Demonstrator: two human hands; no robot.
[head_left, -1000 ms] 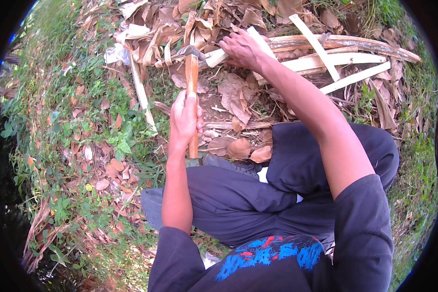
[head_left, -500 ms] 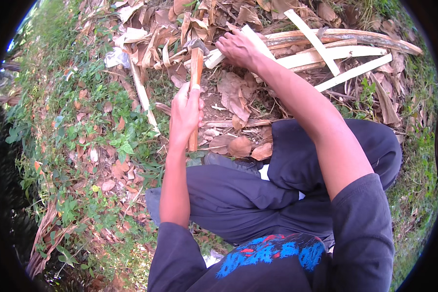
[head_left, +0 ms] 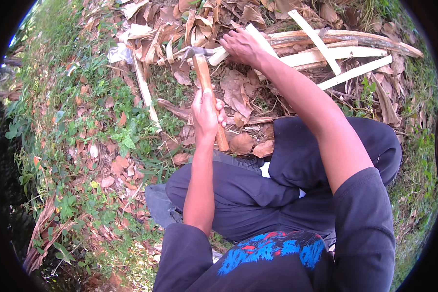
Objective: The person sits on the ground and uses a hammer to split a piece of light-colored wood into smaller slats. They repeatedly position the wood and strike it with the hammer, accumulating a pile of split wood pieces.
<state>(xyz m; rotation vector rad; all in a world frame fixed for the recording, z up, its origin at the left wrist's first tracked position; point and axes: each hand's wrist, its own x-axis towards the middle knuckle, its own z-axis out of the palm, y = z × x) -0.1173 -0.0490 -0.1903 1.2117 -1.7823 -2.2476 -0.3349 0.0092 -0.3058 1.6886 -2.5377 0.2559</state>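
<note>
Hammer [head_left: 203, 74], smooth wood and curved grey metal, in left hand [head_left: 206, 115]

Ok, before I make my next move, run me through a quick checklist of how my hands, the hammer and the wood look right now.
1. Hammer held by its wooden handle in the left hand: ok.
2. Right hand over the pale wood strip: ok.
3. Right grip firm underneath: cannot tell, the underside of the hand is hidden.
4. Right fingers well away from the hammer head: not ok, I'd say; they look close to it.
5. Hammer head touching the wood strip: cannot tell from this overhead view.
6. Loose strips away from the hammer: ok, they lie off to the right.
</note>
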